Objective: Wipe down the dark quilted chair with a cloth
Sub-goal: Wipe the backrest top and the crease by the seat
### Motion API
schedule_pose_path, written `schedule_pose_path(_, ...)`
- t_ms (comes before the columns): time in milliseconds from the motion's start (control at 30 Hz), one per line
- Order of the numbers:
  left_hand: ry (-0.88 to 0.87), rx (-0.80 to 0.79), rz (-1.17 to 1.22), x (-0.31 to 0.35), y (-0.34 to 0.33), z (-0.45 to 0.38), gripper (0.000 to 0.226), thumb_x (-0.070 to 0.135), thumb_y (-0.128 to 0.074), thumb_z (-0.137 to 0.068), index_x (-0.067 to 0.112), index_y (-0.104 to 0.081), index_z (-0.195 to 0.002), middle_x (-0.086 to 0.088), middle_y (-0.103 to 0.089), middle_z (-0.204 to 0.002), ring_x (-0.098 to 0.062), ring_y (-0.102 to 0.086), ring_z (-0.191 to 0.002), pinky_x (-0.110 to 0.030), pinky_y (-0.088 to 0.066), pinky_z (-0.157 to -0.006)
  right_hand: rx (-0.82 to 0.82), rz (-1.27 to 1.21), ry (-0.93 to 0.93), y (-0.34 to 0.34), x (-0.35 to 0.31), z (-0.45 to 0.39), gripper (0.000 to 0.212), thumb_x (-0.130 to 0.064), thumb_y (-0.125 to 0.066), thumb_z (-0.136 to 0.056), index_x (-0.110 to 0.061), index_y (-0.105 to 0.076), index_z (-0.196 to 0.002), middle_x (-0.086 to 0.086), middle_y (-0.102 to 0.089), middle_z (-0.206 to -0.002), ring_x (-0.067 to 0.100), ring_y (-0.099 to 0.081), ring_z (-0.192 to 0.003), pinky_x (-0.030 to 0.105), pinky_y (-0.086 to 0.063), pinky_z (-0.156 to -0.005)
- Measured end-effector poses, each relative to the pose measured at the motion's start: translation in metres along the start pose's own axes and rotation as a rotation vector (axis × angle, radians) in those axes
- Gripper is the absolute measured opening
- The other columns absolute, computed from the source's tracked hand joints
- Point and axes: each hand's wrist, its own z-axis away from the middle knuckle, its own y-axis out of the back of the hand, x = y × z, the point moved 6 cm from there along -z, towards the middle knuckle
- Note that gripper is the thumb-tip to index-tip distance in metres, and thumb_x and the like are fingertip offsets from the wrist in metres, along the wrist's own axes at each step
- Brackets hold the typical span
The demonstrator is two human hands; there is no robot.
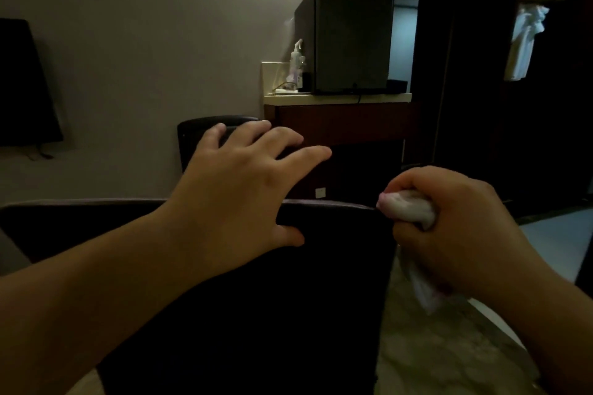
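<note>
Left hand (237, 183) splayed (right hand (462, 231) fisting cloth (407, 207)).

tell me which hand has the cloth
The right hand: its fingers are curled around the white cloth beside the chair back. The left hand is spread and holds nothing.

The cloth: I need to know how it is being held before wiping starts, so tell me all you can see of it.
The cloth is pale, whitish with a faint pink tinge, soft and crumpled. The right hand grips it bunched in a fist: a wad bulges out by the thumb, and a loose tail hangs below the hand. It is held in the air at the right end of the chair's top edge; whether it touches the chair cannot be told. The left hand does not touch it.
</note>
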Motion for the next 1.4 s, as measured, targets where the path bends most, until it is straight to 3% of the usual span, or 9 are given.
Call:
schedule_pose_path(233, 0.083, -0.111, -0.044, 0.014, -0.005, -0.029, 0.114, 0.09, -0.057, -0.069, 0.055, 0.017, -0.147, 0.014, -0.007, -0.167, -0.027, -0.004, -0.156, -0.064, -0.016, -0.119, 0.042, 0.057, 0.133, 0.004, -0.011, -0.016, 0.011, -0.035, -0.063, -0.085, -0.03, -0.067, -0.094, -0.022, -0.059, -0.086, 0.0, -0.053, -0.085, 0.012, -0.039, -0.075)
schedule_pose_path(467, 0.008, -0.097, -0.122, 0.02, -0.003, -0.032, 0.11, 0.095, -0.045, -0.07, 0.056, 0.024, -0.146, 0.013, 0.0, -0.168, -0.03, 0.005, -0.157, -0.07, -0.01, -0.117, 0.041, 0.024, 0.024, 0.008, 0.027, -0.005, 0.021, -0.037, -0.07, -0.078, -0.039, -0.061, -0.096, -0.022, -0.059, -0.089, 0.0, -0.057, -0.086, 0.032, -0.053, -0.068)
schedule_pose_path(600, -0.022, -0.018, -0.117, 0.004, 0.001, -0.027, 0.105, 0.097, -0.04, -0.067, 0.054, -0.001, -0.154, 0.01, -0.027, -0.164, -0.032, -0.021, -0.154, -0.072, -0.026, -0.11, 0.031, 0.106, 0.021, 0.009, 0.036, -0.007, 0.022, -0.038, -0.067, -0.079, -0.044, -0.054, -0.096, -0.029, -0.051, -0.087, 0.002, -0.052, -0.084, 0.024, -0.045, -0.069)
schedule_pose_path(700, -0.022, 0.063, -0.198, 0.003, -0.007, -0.03, 0.102, 0.095, -0.04, -0.064, 0.045, -0.03, -0.153, 0.005, -0.051, -0.151, -0.035, -0.045, -0.142, -0.072, -0.039, -0.1, 0.066, 0.106, 0.097, 0.005, 0.022, -0.014, 0.012, -0.038, -0.064, -0.084, -0.033, -0.062, -0.096, -0.023, -0.054, -0.091, 0.01, -0.054, -0.087, 0.026, -0.047, -0.071)
schedule_pose_path(767, -0.053, 0.124, -0.248, 0.01, -0.01, -0.032, 0.097, 0.091, -0.042, -0.067, 0.041, -0.039, -0.15, 0.002, -0.057, -0.146, -0.037, -0.051, -0.137, -0.073, -0.042, -0.096, 0.06, 0.077, 0.169, 0.001, 0.01, -0.017, 0.021, -0.041, -0.06, -0.085, -0.027, -0.068, -0.097, -0.016, -0.061, -0.094, 0.011, -0.056, -0.089, 0.027, -0.048, -0.074)
schedule_pose_path(867, -0.085, 0.191, -0.284, 0.014, -0.01, -0.031, 0.096, 0.088, -0.042, -0.067, 0.038, -0.043, -0.149, -0.002, -0.06, -0.143, -0.04, -0.053, -0.134, -0.075, -0.042, -0.093, 0.035, 0.047, 0.189, 0.001, 0.01, -0.017, 0.017, -0.039, -0.063, -0.084, -0.029, -0.066, -0.098, -0.019, -0.059, -0.094, 0.006, -0.056, -0.09, 0.028, -0.05, -0.073)
schedule_pose_path(1033, -0.117, 0.207, -0.349, 0.007, -0.009, -0.024, 0.097, 0.086, -0.039, -0.066, 0.039, -0.042, -0.151, -0.001, -0.058, -0.144, -0.041, -0.054, -0.132, -0.076, -0.043, -0.089, -0.034, 0.041, 0.02, 0.011, 0.044, -0.017, 0.021, -0.038, -0.066, -0.079, -0.051, -0.053, -0.089, -0.025, -0.059, -0.091, -0.003, -0.058, -0.089, 0.021, -0.049, -0.068)
schedule_pose_path(1200, -0.087, 0.192, -0.339, 0.001, -0.009, -0.026, 0.099, 0.087, -0.039, -0.064, 0.039, -0.04, -0.151, -0.001, -0.058, -0.145, -0.041, -0.054, -0.132, -0.075, -0.044, -0.089, -0.067, 0.1, 0.024, 0.009, 0.041, -0.029, 0.02, -0.042, -0.064, -0.079, -0.048, -0.054, -0.095, -0.029, -0.056, -0.087, -0.005, -0.056, -0.089, 0.024, -0.049, -0.076)
schedule_pose_path(1400, -0.11, 0.206, -0.321, 0.006, -0.011, -0.026, 0.103, 0.083, -0.058, -0.058, 0.037, -0.044, -0.149, -0.003, -0.059, -0.144, -0.041, -0.055, -0.132, -0.074, -0.046, -0.089, -0.133, 0.013, 0.062, 0.008, 0.032, -0.035, 0.023, -0.036, -0.068, -0.075, -0.041, -0.063, -0.097, -0.026, -0.06, -0.091, -0.007, -0.058, -0.091, 0.012, -0.044, -0.072)
